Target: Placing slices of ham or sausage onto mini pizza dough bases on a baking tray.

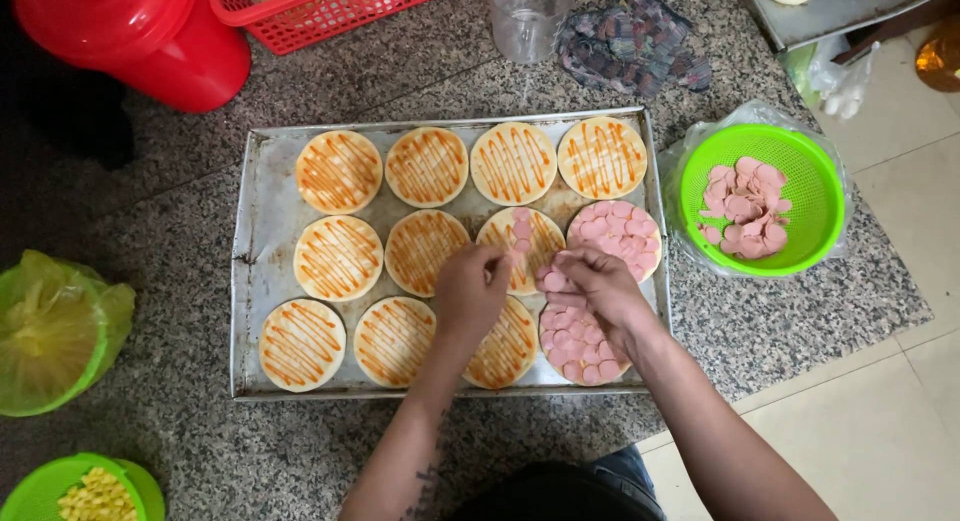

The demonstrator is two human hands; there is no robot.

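Seen from above, the fingers of the left hand (470, 289) are pinched together at the tips on a pink sausage slice (516, 251), set over a partly topped dough round (520, 243) in the middle row of a metal baking tray (252, 243); a few slices already lie in a short line on that round's orange sauce stripes. The right hand (590, 286), just beside the left and almost touching it, is loosely curled around a small stack of pink slices (553, 279), with the thumb and forefinger closed on them. Directly under the right hand sits a fully covered round (580, 349) in the bottom row, and above and to the right of it another fully covered round (622, 233) in the middle row. The remaining rounds on the tray, in three rows of four, carry only zigzag orange sauce. The tray rests on a speckled granite counter (780, 326). To the right of the tray, close to its edge, a green colander (800, 161) lined with clear plastic holds more pink slices. At the far left stands a green bowl wrapped in a yellowish bag (55, 331), and at the lower left corner a green bowl of corn kernels (95, 493). Along the top edge are a red container (140, 36), a red basket (330, 11), a clear plastic cup (528, 16) and a crumpled dark cloth (635, 43)
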